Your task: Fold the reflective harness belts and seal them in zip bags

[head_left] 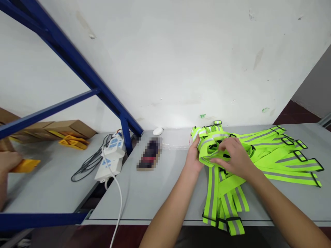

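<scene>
A tangle of neon-yellow reflective straps with grey stripes and black buckles lies on the right of the grey table. At its left end, my left hand is closed around a looped bundle of the straps. My right hand is over the same bundle, thumb and fingers apart, with the fingertips at the opening of a loop. Whether those fingertips pinch a strap is hard to see. Several strap ends with buckles hang over the table's front edge.
Left of my arms lie a blurred-out dark object and a white oval object. White power strips with cables sit beside a blue metal frame. Farther left are cardboard boxes, yellow packets and another person's hand holding a yellow packet.
</scene>
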The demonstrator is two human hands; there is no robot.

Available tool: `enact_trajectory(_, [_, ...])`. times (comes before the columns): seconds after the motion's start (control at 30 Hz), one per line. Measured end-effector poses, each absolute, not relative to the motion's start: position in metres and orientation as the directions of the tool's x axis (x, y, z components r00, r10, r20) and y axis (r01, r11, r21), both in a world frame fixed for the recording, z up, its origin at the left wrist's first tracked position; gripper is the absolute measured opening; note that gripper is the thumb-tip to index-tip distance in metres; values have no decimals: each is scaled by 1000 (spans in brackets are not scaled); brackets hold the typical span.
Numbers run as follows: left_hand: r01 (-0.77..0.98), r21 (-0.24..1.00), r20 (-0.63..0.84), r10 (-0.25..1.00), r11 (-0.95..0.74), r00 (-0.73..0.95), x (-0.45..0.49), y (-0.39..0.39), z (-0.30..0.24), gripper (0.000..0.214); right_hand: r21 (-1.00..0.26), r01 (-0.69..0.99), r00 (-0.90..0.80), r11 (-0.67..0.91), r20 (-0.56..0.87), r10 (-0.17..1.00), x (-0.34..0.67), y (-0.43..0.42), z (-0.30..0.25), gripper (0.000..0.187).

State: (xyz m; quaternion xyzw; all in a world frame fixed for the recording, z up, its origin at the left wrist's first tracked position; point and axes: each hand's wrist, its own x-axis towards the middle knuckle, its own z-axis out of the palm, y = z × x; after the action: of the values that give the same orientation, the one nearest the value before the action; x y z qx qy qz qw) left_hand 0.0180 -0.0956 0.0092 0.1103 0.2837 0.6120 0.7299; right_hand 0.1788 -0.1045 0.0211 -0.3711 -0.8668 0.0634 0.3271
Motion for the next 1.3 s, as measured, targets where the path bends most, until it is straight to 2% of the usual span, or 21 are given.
enact_trajectory(0.13, [-843,483,-285,953,239,107,14,-96,12,31,-409,671,-556,618,274,785,173,-106,18,48])
enact_trajectory(0.2, [-837,482,-303,946,259,118,14,-97,15,34,-410,695,-560,590,205,803,169,-108,15,50])
enact_trajectory(0.37, [-829,506,-321,944,236,73,15,-101,21,27,-471,616,-628,632,191,755,162,-111,13,30])
enact_trajectory(0.53, [-796,562,-278,958,223,72,20,-110,24,26,-409,812,-391,417,150,908,173,-99,18,21])
enact_trajectory(0.67, [-772,587,-230,965,243,129,23,-113,23,30,-374,823,-408,428,136,903,185,-89,22,17])
enact_trajectory(0.77, [-793,554,-252,959,252,129,19,-109,22,30,-381,809,-422,447,152,894,192,-87,26,17])
enact_trajectory(0.9, [-824,539,-230,972,176,57,15,-101,18,30,-527,660,-541,535,160,825,191,-95,33,27])
enact_trajectory(1.0, [-820,557,-182,983,132,34,17,-100,14,36,-687,544,-636,482,36,770,181,-106,31,35])
enact_trajectory(1.07, [-812,566,-170,984,140,51,20,-101,13,40,-716,540,-637,442,-5,771,173,-111,26,39])
enact_trajectory(1.17, [-815,557,-186,980,159,64,22,-103,13,41,-639,579,-587,505,102,803,162,-114,15,39])
enact_trajectory(1.3, [-832,545,-210,978,106,-14,22,-104,17,35,-589,525,-552,614,314,773,156,-111,4,18])
